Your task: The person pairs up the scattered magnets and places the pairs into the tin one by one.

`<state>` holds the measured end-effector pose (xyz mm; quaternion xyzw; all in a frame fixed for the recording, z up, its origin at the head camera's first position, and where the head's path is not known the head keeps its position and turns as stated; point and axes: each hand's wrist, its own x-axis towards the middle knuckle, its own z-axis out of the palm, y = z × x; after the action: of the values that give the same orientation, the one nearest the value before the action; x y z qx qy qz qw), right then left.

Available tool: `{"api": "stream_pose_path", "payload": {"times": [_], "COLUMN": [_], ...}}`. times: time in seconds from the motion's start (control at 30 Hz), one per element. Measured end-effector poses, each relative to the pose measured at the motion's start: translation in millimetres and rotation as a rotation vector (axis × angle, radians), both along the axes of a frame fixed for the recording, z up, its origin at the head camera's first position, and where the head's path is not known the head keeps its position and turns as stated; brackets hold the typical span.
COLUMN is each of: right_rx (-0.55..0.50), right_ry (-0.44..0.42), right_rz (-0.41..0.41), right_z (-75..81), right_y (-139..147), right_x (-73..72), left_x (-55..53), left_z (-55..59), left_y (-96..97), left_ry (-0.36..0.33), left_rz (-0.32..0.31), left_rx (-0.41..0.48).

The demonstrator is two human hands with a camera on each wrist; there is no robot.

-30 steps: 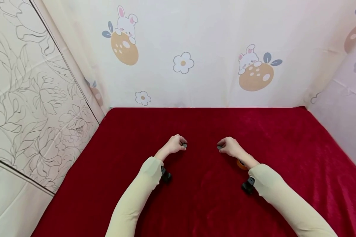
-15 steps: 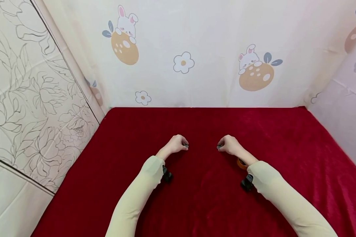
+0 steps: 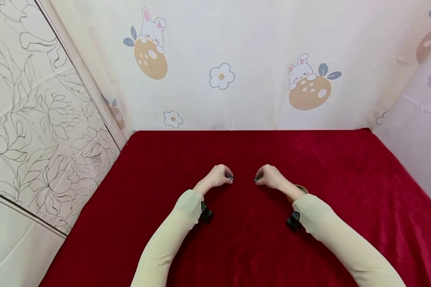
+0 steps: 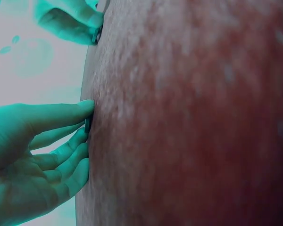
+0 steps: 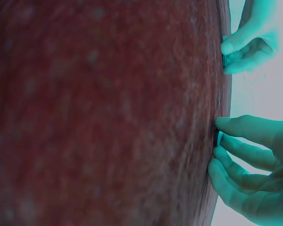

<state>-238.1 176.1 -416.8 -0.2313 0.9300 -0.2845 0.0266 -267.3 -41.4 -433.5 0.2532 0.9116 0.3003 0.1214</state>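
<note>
Over the middle of the red cloth [image 3: 244,239], my left hand [image 3: 219,175] pinches a small grey disc [image 3: 230,178] between thumb and fingers. Facing it a short way to the right, my right hand [image 3: 271,176] pinches a second grey disc [image 3: 257,180]. In the left wrist view the left disc [image 4: 88,123] stands edge-on at the fingertips, close to the cloth. The right wrist view has the right disc [image 5: 217,137] under the thumb tip, likewise close to the cloth. A narrow gap of bare cloth lies between the two hands.
An orange ring-shaped thing [image 3: 302,189] lies on the cloth, partly hidden behind the right forearm. A pale curtain [image 3: 255,99] with rabbits and flowers rises at the back edge. A flower-patterned panel [image 3: 39,119] stands along the left side.
Both hands have moved toward each other, each still pinching its disc, so the gap between them has narrowed. The right forearm now covers a different part of the orange ring-shaped thing.
</note>
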Motion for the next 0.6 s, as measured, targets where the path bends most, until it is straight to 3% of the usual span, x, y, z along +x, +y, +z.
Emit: {"api": "stream_pose_path", "payload": {"times": [0.33, 0.6], "right_rx": [0.009, -0.006], "right_ry": [-0.041, -0.062], "right_rz": [-0.014, 0.039], "right_z": [2.2, 1.6], "right_y": [-12.3, -20.5], "right_x": [1.7, 1.1], "left_x": [2.0, 3.4], "left_z": [0.0, 0.0], "left_y": [13.0, 19.7], "left_ry": [-0.010, -0.018], "left_rz": [-0.009, -0.011], "left_rx": [-0.005, -0.007]}}
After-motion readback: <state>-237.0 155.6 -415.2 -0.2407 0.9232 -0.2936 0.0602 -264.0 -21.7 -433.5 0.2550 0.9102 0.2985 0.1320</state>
